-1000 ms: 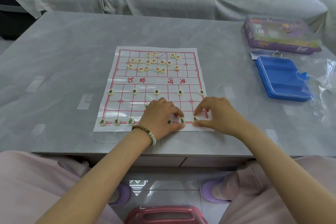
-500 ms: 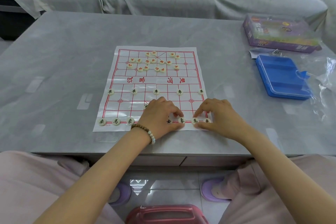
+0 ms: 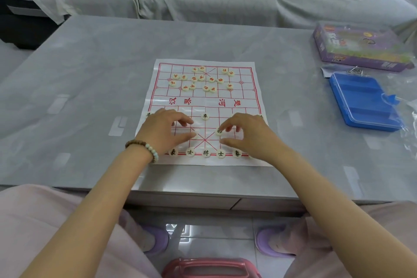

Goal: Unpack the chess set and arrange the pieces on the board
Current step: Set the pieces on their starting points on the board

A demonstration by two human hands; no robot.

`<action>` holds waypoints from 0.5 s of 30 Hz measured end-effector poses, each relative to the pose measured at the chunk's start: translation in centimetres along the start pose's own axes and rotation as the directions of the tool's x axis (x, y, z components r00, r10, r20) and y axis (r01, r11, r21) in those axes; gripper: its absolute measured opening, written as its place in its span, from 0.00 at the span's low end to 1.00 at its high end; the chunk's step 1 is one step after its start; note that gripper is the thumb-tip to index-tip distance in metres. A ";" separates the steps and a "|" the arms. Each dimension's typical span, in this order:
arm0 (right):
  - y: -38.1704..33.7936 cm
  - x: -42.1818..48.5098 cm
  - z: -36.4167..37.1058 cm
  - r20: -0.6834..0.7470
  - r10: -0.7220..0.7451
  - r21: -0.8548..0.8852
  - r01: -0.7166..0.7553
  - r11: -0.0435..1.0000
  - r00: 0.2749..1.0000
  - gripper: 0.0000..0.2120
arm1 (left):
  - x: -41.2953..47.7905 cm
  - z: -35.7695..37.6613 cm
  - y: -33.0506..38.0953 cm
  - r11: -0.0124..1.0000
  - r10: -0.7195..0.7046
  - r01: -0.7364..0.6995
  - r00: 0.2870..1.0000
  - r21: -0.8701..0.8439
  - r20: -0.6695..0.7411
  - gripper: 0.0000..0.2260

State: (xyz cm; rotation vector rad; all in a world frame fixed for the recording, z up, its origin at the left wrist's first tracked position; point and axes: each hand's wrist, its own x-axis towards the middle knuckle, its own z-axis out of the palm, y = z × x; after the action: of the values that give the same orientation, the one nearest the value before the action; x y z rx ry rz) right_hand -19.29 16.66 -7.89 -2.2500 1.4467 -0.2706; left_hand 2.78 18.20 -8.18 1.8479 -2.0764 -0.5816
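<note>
The paper chess board with a red grid lies in the middle of the grey table. Several red-lettered pieces sit in a loose cluster on its far half. Black-lettered pieces stand in a line along the near row, and one black pawn stands at mid board. My left hand hovers curled over the left near half, its thumb tip by a mostly hidden pale piece. My right hand pinches a black piece between index finger and thumb.
An open blue plastic case lies at the right, with a purple box behind it and clear plastic wrap at the table's right edge. A grey covered sofa runs behind the table. A pink handle shows by my knees.
Both hands have left the near row and moved up to the rows above it. The near row's middle pieces now show uncovered. My right hand has taken hold of a black piece.
</note>
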 end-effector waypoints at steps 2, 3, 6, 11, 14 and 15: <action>-0.5 1.0 0.6 0.007 0.037 -0.052 -0.036 0.998 0.999 0.14 | 0.0 0.2 -0.4 1.000 -0.007 0.005 0.999 0.026 0.043 0.14; -0.6 1.4 0.8 -0.003 0.056 -0.083 -0.056 0.995 0.998 0.15 | 0.0 0.4 -0.4 0.999 -0.006 0.004 0.998 0.032 0.059 0.14; -1.0 2.0 1.2 -0.033 0.084 -0.163 -0.089 0.983 0.996 0.15 | 0.2 0.8 0.1 1.000 0.001 -0.003 0.997 0.026 0.072 0.14; -0.7 1.8 0.8 0.061 0.031 -0.109 -0.025 0.994 0.998 0.12 | 0.8 1.3 1.4 0.999 0.033 -0.036 0.997 0.038 0.074 0.11; -0.5 1.7 0.9 0.045 0.055 -0.068 -0.051 0.996 0.997 0.16 | 0.9 1.6 1.6 0.998 0.038 -0.040 0.997 0.042 0.065 0.11; -0.5 1.7 1.1 0.014 0.059 -0.094 -0.057 0.994 0.998 0.16 | 0.9 1.7 1.6 0.999 0.035 -0.037 0.998 0.035 0.061 0.12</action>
State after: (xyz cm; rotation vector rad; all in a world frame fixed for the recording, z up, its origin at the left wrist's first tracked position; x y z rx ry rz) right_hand -17.71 15.60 -8.71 -2.2733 1.5428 -0.1687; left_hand 0.48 17.57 -8.92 1.8295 -2.1679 -0.6020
